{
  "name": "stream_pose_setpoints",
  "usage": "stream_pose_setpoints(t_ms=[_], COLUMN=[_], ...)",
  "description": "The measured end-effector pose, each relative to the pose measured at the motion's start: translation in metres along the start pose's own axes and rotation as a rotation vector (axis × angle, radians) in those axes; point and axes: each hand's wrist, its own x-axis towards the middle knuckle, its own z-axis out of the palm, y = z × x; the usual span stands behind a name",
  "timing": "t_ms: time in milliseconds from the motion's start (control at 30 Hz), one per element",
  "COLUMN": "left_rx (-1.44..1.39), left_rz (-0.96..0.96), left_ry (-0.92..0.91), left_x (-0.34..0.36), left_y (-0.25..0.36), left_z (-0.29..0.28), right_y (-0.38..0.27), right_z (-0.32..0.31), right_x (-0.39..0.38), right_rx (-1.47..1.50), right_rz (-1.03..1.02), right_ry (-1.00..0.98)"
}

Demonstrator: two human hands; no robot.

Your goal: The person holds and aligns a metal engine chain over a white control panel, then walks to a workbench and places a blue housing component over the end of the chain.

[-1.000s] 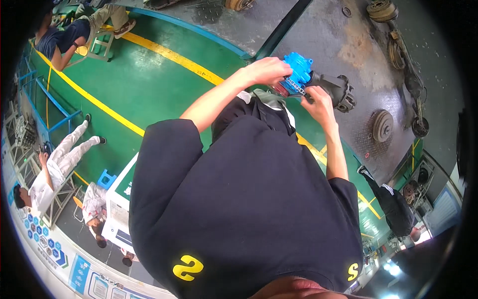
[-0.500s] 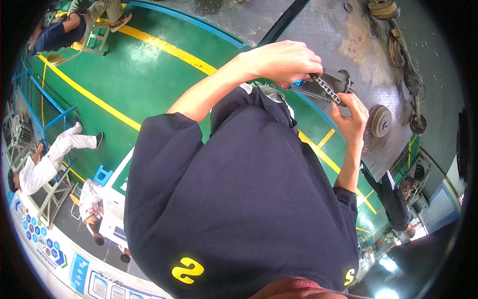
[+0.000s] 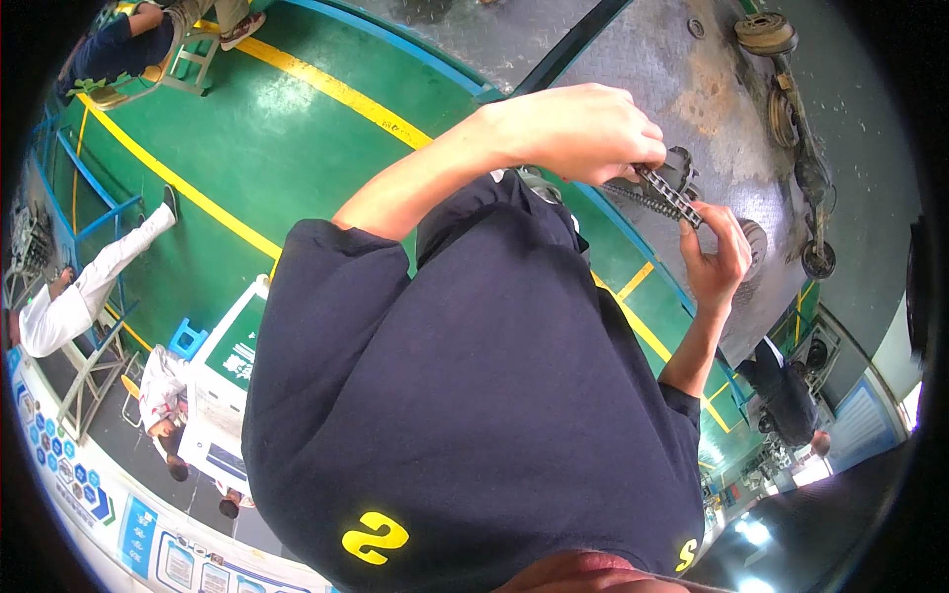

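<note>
A dark metal roller chain (image 3: 671, 194) is stretched on a slant between my two hands. My left hand (image 3: 603, 133) pinches its upper left end, with the fingers bent downward and partly hidden behind the hand's back. My right hand (image 3: 720, 255) grips the lower right end between thumb and fingers. Just below, a second run of chain (image 3: 641, 201) hangs; whether it joins the held one cannot be made out. Close behind the hands a dark toothed or flanged metal part (image 3: 680, 163) rests, partly covered.
A worn metal worktable (image 3: 682, 74) lies beyond my hands. Round drum-like parts (image 3: 765, 34) and a long axle (image 3: 813, 178) lie along its right side. Several people are around, one in white trousers (image 3: 119, 252) at left. A blue stool (image 3: 187, 340) stands on the green floor.
Both hands have shifted slightly right and down in the picture, with the chain still held between them. The person in white has moved at left.
</note>
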Motion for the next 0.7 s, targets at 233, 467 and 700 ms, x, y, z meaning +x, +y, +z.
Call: stream_pose_setpoints(t_ms=[233, 467, 700], left_rx=[-0.045, -0.152, -0.165], left_rz=[-0.071, -0.132, -0.13], left_ry=[-0.04, 0.05, 0.184], left_x=[-0.02, -0.029, -0.016], left_y=[-0.003, -0.001, 0.016], left_z=[-0.006, 0.014, 0.011], right_y=[-0.02, -0.041, -0.04], right_z=[0.009, 0.006, -0.002], right_x=[0.029, 0.057, 0.064], right_rx=[-0.008, -0.083, -0.105], right_rz=[-0.081, -0.136, -0.093], right_ry=[-0.061, -0.131, -0.218])
